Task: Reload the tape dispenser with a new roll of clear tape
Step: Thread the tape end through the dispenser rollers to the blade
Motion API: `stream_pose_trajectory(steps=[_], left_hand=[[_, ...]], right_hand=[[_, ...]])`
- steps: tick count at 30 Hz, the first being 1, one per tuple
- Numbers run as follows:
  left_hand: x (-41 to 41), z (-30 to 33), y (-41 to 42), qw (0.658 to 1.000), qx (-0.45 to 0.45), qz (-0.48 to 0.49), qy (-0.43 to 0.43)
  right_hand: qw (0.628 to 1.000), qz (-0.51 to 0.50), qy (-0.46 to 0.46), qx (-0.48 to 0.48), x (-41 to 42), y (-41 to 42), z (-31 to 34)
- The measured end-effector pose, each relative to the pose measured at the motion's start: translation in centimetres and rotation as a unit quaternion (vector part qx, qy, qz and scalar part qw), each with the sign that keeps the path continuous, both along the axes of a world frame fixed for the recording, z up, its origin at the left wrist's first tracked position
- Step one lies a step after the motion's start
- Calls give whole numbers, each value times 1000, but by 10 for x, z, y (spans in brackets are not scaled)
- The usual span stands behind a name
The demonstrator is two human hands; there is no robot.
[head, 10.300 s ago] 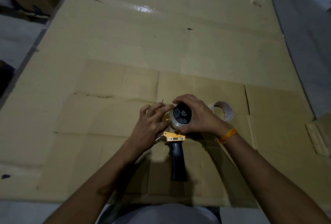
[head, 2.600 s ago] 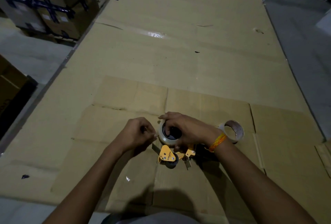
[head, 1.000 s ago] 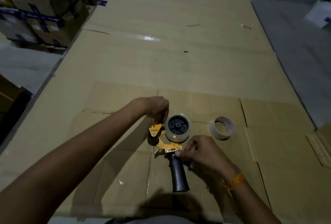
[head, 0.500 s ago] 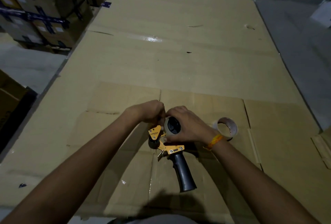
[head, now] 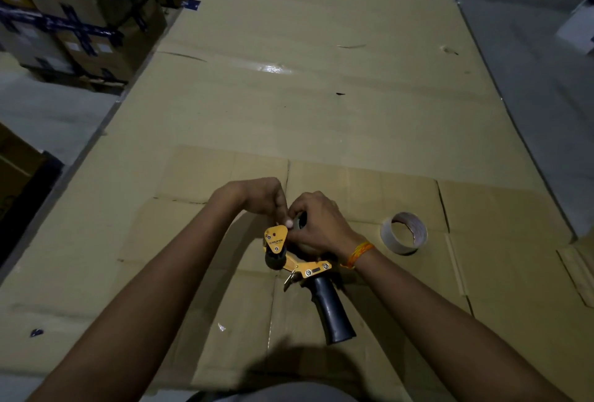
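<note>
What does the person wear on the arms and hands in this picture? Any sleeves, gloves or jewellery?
Both forearms are bare, with no sleeves in view, and neither the left hand nor the right hand has a glove. The only item worn is a thin orange and yellow thread band around the right wrist. No ring or watch is visible.

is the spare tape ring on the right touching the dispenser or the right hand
Apart. The head view shows bare cardboard between the spare tape ring and both the right hand and the tape dispenser.
</note>
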State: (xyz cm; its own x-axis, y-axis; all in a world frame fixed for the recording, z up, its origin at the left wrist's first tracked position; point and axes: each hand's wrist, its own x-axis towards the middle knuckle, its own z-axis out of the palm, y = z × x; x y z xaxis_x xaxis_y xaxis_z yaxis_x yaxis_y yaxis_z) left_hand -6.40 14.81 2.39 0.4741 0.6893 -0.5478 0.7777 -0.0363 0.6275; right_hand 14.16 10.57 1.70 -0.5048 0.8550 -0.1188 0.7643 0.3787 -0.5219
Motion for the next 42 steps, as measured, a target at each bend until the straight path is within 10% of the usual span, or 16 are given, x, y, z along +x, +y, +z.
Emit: stream_pose_trajectory(steps=[7,11,15,18,24,35,42], left_hand=[[-30,0,-48,974,18,181,-133],[-19,-13,-114,920,111,375,-40],[18,9,-177,876,-87,457,-127],[53,14,-212,879,-131,437,-141],[78,-22,-216,869,69,488,-51],[67,-33,-213,814,199,505,-208],[62,-35,-203,858,272,416,-128]], right_hand=[[999,40,-6,-17,2,4,-2],[999,41,-22,-22,2,6,2],[999,-19,-34,14,-4,-1,-3],[999,-16,-36,9,-5,-1,-2],[989,132,-69,-13,12,2,9],[974,219,-55,28,35,-4,13],[976,206,-62,21,34,-4,14]])
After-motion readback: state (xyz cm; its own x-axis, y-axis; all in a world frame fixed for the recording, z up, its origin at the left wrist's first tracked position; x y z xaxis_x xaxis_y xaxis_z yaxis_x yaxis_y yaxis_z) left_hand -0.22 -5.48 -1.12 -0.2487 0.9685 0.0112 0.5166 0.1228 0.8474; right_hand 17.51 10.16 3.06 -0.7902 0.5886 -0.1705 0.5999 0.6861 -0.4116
